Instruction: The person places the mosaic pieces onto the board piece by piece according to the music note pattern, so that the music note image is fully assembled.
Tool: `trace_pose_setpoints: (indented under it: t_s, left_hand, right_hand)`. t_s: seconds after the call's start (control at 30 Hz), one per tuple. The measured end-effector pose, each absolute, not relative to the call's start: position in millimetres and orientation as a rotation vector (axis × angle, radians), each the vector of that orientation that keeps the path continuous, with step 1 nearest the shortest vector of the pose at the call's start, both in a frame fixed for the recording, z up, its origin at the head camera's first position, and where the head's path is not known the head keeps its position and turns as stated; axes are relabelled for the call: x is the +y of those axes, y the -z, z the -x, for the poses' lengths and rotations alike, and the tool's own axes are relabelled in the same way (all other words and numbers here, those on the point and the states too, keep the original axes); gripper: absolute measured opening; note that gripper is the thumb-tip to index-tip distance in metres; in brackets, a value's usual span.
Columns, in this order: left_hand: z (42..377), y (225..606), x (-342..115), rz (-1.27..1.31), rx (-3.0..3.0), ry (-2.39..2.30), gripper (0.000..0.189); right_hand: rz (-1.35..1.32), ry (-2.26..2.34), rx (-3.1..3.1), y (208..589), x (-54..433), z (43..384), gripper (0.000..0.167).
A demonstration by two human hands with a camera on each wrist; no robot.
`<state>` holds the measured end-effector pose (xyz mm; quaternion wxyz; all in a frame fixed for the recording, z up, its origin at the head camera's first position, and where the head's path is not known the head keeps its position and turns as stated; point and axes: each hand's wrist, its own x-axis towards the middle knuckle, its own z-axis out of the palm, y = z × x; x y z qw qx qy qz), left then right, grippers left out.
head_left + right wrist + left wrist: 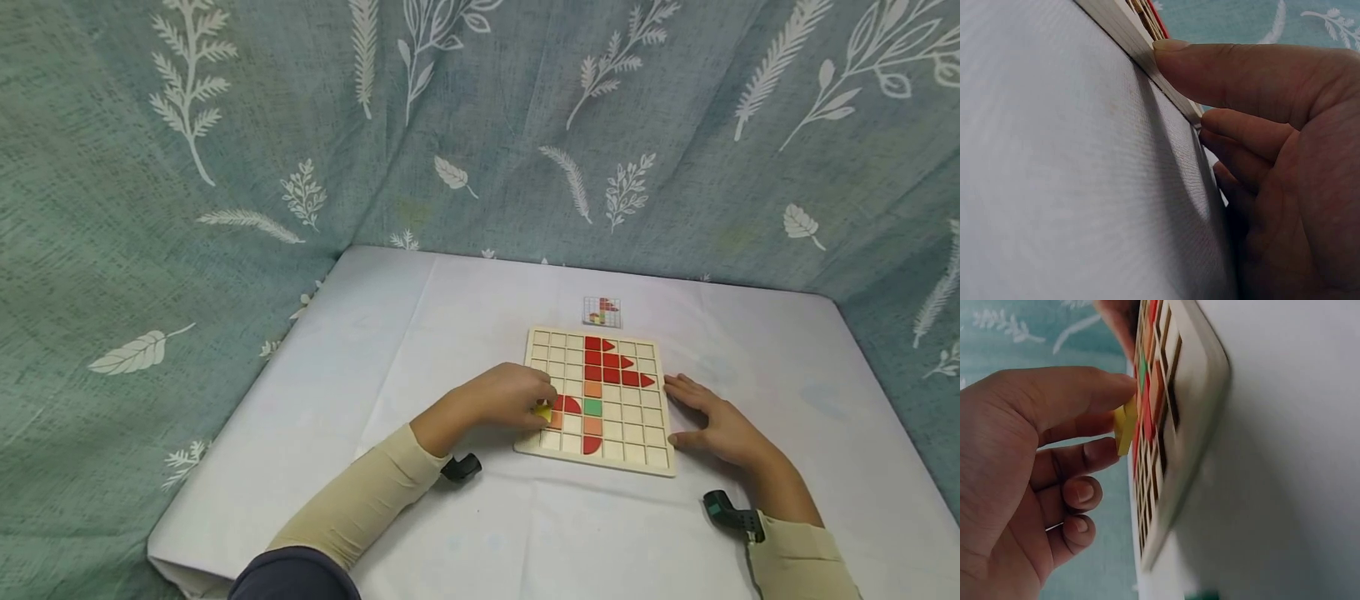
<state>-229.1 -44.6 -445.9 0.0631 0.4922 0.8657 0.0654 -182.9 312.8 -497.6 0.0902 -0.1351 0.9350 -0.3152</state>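
My left hand (506, 396) pinches a yellow tile (1125, 428) between thumb and fingertips, just over the left part of a wooden grid board (635, 454). In the left wrist view the tile is tilted near the board's surface; whether it touches a cell I cannot tell. Beside it lie an orange tile (556, 420) and a red curved tile (570, 405). Further right stands a column with a green tile (592, 407), more orange ones and another red curved piece (592, 446). My right hand (720, 425) rests against the board's right edge, thumb and fingers extended.
Red squares and triangles (602, 359) fill cells at the board's far side. A small pattern card (602, 312) with a coloured grid picture lies behind the board. The white-covered table (465, 325) meets a green leaf-patterned cloth (495, 133) at the back and left.
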Motion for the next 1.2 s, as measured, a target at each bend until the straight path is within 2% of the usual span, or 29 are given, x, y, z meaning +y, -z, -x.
trace_pose_setpoints:
  t_s: [0.33, 0.5, 1.2]
  left_hand:
    - [224, 449, -13, -1.541, 2.593, -0.135, 0.016]
    - [225, 450, -8, -1.553, 2.585, -0.146, 0.011]
    - [225, 461, 0, -1.548, 2.601, -0.132, 0.016]
  right_hand:
    - [0.424, 0.946, 2.783, 499, 315, 181, 0.087]
    - [0.428, 0.940, 2.784, 497, 314, 181, 0.086]
    - [0.458, 0.923, 2.791, 497, 315, 182, 0.086]
